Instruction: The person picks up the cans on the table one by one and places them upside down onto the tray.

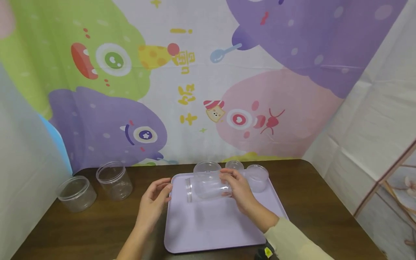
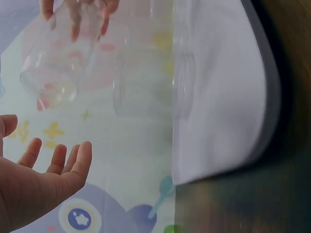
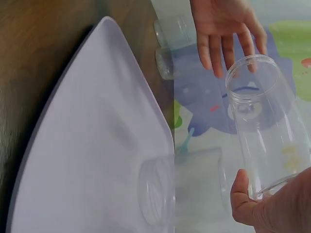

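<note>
My right hand (image 1: 239, 189) grips a tall transparent plastic jar (image 1: 211, 187) by its base end. The jar lies sideways in the air over the lilac tray (image 1: 214, 227), its ribbed, lidless mouth towards my left hand (image 1: 154, 200). That left hand is at the tray's left edge, fingers loosely bent and nothing in them. In the right wrist view the thumb presses the held jar (image 3: 265, 126) near its bottom, and the left hand (image 3: 226, 34) is beyond the mouth. Behind the held jar, another transparent jar (image 1: 207, 167) stands on the tray, partly hidden.
Two more transparent jars are at the tray's back right, a small one (image 1: 234, 165) and a wider one (image 1: 258, 179). On the dark wooden table (image 1: 107, 231) to the left stand a short wide jar (image 1: 77, 195) and a taller jar (image 1: 115, 182). A cartoon-printed cloth (image 1: 191, 144) hangs behind.
</note>
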### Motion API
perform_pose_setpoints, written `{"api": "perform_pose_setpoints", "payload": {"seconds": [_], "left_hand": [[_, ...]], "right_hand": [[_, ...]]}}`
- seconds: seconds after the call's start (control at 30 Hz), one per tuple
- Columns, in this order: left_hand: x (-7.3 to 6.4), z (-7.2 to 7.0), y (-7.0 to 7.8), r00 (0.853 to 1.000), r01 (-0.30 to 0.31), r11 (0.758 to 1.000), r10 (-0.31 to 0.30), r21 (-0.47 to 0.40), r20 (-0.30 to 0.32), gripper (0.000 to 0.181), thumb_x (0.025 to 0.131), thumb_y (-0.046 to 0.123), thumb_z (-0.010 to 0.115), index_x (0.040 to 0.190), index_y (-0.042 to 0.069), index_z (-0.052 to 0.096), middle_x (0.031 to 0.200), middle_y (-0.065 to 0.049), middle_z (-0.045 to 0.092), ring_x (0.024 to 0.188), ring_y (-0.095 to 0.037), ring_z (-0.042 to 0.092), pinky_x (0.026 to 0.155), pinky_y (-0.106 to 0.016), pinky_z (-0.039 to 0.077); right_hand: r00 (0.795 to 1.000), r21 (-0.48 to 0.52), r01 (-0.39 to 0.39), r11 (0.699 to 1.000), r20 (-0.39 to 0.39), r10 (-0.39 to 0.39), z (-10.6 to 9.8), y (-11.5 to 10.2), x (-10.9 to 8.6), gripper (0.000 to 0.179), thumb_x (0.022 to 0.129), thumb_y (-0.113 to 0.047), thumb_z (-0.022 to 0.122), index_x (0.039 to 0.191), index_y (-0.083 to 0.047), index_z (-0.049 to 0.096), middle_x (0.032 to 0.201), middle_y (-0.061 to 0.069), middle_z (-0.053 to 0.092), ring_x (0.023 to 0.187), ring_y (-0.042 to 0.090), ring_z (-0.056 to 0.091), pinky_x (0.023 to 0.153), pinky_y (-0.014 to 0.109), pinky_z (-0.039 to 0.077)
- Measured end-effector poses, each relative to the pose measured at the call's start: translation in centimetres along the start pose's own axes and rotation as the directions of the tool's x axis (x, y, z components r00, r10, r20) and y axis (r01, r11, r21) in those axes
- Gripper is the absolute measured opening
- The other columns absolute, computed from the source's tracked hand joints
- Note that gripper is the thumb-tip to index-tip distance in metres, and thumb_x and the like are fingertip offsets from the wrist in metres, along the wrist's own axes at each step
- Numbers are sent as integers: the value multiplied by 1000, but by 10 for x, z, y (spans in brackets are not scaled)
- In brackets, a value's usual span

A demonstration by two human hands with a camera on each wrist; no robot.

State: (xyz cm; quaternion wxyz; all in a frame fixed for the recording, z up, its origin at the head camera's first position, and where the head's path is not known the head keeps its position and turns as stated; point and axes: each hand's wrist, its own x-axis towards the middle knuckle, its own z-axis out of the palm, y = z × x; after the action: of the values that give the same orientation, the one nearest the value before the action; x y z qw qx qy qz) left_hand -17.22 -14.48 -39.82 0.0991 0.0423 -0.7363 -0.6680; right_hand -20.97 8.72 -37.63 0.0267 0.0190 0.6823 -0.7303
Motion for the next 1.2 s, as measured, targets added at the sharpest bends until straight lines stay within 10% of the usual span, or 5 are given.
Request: {"api": "perform_pose_setpoints", "payload": {"seconds": [0.77,1.2], "left_hand": [[6,-77,-10,992,-15,961,49,276,-115,37,93,32,57,124,12,55,96,27,53,86,13,55,74,-12,50],[12,-110,-18,977,57,924,27,379,-212,39,92,38,56,124,16,55,95,26,55,84,14,51,70,-9,42]], "right_hand": [[996,-142,23,990,-83,-35,-38,-9,8,35,87,-14,56,118,1,56,90,-7,59,88,10,52,59,27,52],[994,-279,18,960,-100,-48,-71,-14,3,33,89,-16,57,120,-2,56,97,-4,60,89,12,55,71,27,50]]}}
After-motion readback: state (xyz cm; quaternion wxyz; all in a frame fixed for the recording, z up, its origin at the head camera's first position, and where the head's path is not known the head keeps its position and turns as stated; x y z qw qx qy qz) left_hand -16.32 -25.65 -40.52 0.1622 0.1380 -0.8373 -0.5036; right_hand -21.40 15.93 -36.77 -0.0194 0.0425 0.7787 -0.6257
